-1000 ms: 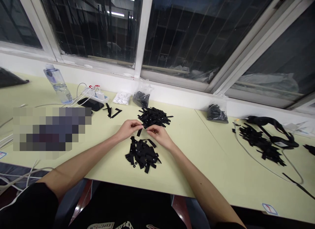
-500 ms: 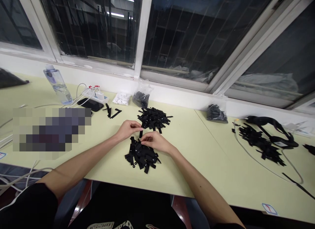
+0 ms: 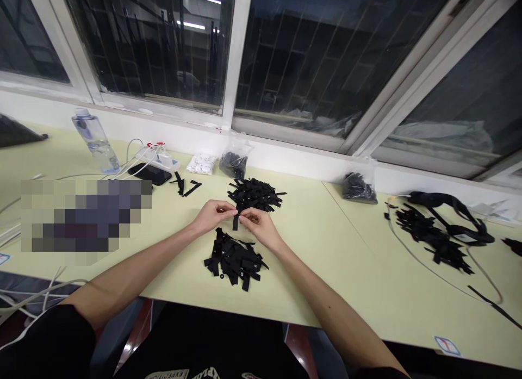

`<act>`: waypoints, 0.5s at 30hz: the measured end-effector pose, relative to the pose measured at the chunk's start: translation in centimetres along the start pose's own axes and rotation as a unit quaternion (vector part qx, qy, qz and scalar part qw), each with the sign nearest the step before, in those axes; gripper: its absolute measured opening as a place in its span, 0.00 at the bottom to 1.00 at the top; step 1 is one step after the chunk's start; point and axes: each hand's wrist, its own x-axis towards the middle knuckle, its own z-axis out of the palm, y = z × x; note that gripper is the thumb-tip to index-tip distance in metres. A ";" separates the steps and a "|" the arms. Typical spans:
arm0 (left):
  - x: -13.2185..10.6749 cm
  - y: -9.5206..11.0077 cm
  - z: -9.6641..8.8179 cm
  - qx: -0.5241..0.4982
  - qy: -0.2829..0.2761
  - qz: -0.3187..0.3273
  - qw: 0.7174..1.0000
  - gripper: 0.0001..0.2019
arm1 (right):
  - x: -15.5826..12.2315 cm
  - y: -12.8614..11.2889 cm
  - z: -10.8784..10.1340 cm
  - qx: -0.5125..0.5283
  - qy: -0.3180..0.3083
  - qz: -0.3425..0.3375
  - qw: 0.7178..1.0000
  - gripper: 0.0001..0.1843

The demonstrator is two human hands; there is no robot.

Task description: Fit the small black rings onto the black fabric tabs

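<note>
Desk [image 3: 367,281], from left: bottle [image 3: 97,142], phone [image 3: 150,174], then your left hand [image 3: 216,213], pinching a black strip [image 3: 235,223] whose end points down toward the near pile [image 3: 234,259], far pile [image 3: 259,192] just behind. Your right hand [image 3: 260,225] is fingertips-narrow beside the strip; can't tell if it grips anything. Farther right: clear bag [image 3: 359,187], side pile [image 3: 432,235].

Clear bottle [image 3: 97,140], white cap, upright on table [image 3: 326,259], left side. Dark phone [image 3: 150,173] lying flat, near power strip [image 3: 162,159]. White cables [image 3: 132,162] alongside. Black padded band [image 3: 459,216], far right. Windows [image 3: 318,53] behind, dark.
</note>
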 end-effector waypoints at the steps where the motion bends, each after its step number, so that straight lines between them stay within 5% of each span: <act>1: 0.0 0.1 0.0 0.001 0.003 0.003 1.000 0.17 | 0.0 -0.1 0.1 -0.002 0.010 -0.004 1.000 0.15; 15: -0.2 0.3 0.4 0.003 -0.012 0.013 1.000 0.15 | 0.1 0.4 0.7 0.059 0.031 0.016 0.998 0.15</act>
